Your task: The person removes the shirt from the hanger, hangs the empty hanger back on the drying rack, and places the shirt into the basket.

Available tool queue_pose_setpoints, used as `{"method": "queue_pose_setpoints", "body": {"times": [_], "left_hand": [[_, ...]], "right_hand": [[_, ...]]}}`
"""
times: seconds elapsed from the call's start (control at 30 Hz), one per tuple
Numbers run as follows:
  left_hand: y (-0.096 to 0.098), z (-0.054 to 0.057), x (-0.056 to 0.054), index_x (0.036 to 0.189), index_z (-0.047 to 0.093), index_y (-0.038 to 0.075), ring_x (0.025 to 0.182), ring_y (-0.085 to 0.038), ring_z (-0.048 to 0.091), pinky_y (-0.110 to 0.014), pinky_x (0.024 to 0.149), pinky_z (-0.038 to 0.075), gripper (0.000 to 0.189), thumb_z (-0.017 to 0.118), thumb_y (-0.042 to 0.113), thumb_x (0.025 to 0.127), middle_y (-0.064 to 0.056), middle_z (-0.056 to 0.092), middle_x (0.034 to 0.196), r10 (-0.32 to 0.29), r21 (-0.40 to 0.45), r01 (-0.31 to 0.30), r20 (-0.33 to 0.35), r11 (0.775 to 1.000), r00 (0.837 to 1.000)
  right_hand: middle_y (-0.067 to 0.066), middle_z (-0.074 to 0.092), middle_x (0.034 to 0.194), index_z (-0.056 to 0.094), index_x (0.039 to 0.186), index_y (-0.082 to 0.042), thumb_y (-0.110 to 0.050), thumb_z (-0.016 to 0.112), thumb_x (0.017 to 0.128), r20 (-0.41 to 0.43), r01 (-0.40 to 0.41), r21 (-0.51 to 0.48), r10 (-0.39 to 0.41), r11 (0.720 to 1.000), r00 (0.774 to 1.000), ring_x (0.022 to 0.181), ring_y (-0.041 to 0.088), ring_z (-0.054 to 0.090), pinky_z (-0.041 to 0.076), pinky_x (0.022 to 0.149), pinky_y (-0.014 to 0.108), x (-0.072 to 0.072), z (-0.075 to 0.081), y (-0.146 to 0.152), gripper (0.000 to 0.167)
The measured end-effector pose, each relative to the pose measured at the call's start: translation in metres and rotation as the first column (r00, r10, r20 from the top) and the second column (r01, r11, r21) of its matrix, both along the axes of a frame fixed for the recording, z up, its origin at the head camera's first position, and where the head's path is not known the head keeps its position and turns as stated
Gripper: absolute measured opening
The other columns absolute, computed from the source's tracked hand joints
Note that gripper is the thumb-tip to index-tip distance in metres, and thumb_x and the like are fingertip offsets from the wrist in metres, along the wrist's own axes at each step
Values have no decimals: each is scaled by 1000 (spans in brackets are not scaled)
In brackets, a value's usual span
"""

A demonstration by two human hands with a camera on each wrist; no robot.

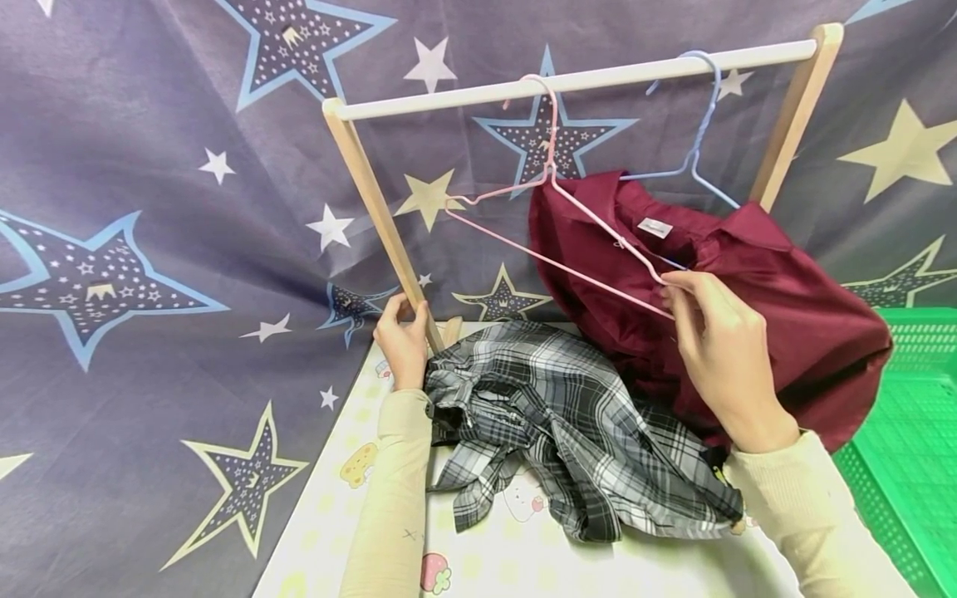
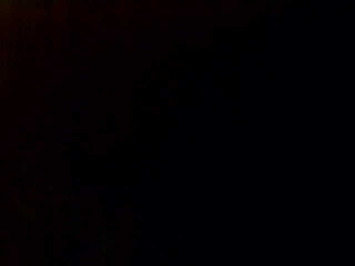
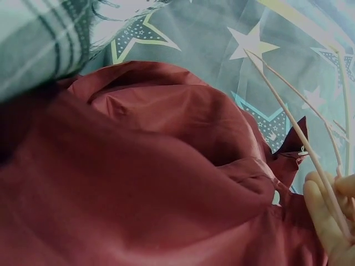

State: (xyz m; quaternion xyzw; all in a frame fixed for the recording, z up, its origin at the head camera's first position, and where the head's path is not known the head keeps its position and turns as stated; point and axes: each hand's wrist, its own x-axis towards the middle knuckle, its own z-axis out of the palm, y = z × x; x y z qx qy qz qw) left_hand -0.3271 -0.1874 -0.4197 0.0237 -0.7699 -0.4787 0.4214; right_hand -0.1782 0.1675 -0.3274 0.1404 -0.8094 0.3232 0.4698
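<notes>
My left hand (image 1: pixel 404 340) grips the lower part of the left wooden post (image 1: pixel 374 191) of a small clothes rack. The pink hanger (image 1: pixel 552 154) hangs by its hook from the white rail and carries no garment. Thumb and fingers of my right hand (image 1: pixel 721 353) pinch its right end; the right wrist view also shows these fingers on the hanger (image 3: pixel 302 136). Behind that hand a maroon shirt (image 1: pixel 815 307) hangs on a blue hanger (image 1: pixel 703 124). A black-and-white plaid shirt (image 1: pixel 553 390) lies crumpled below, between my arms. The left wrist view is black.
The white rail (image 1: pixel 613 79) runs between two wooden posts, the right one (image 1: pixel 796 116) farther off. A green plastic basket (image 1: pixel 912 440) stands at the right. The patterned tabletop (image 1: pixel 336 507) shows around the plaid shirt. A star-printed cloth (image 1: pixel 172 374) hangs behind.
</notes>
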Motion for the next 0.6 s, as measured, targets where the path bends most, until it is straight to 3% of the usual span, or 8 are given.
{"method": "queue_pose_setpoints", "body": {"times": [0.23,0.43,0.6], "left_hand": [[0,1,1,100,74,5,85,-29,71,-41,86,54,16,78,7,85,-15,75,92,-11,6,11,-2,1000,1000],[0,0,2,100,73,3,85,-32,71,-46,84,56,16,78,7,85,-17,75,93,-24,8,24,-13,1000,1000],[0,0,1,100,74,4,84,-31,71,-42,84,55,16,78,10,86,-15,75,92,-18,1,18,-6,1000,1000]], "right_hand": [[13,71,100,67,113,0,-4,61,96,21,-20,22,20,1000,1000,85,20,66,44,77,27,3,4,2,18],[11,70,106,68,115,-1,-4,68,92,15,-49,10,49,999,999,97,23,65,43,89,22,9,9,-1,23],[15,68,109,67,115,1,-2,73,87,-4,-67,16,67,998,998,105,28,62,42,99,26,15,13,-4,29]]}}
